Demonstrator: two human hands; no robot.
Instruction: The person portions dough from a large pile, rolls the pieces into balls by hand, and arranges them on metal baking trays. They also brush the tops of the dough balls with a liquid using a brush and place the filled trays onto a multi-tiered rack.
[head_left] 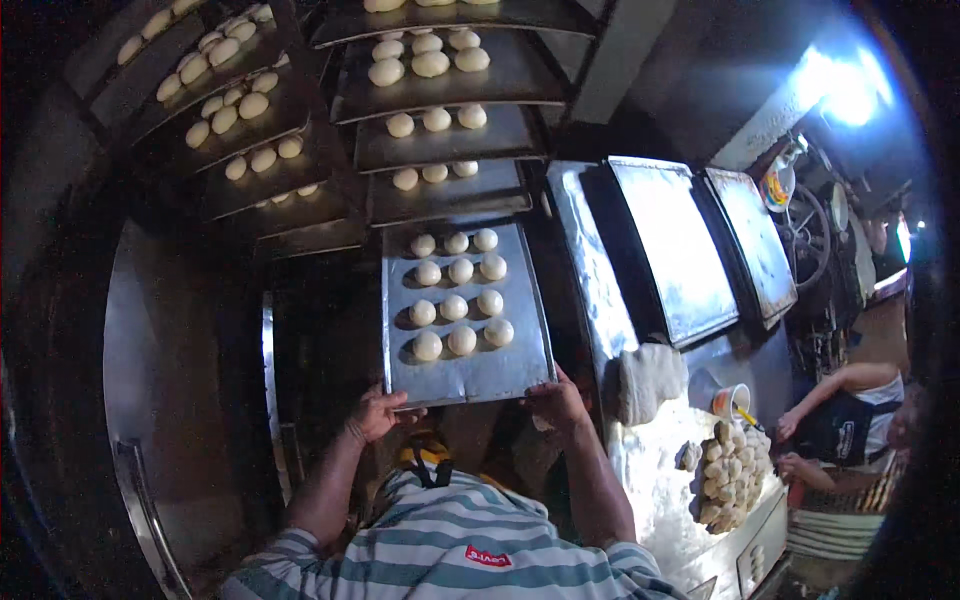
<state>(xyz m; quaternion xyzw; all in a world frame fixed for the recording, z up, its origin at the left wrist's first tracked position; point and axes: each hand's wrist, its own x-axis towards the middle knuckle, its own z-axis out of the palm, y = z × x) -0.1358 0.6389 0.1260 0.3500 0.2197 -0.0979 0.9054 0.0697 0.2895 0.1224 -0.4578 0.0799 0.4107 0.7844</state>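
Plainly, the metal tray (462,381) extends straight ahead of the fingers, which are clamped on its 2 near corners, left hand (380,412) and right hand (557,402) alike. It looks stiff and thin, probably front-heavy, since 12 dough balls (453,307) sit beyond the fingers, toward the racked trays (500,190). The dough seems soft, easily dented, liable to slide; a level hold at both corners suits it.

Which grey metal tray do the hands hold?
The rectangular grey metal tray with twelve round pale dough balls, the only one the left hand and right hand grip.
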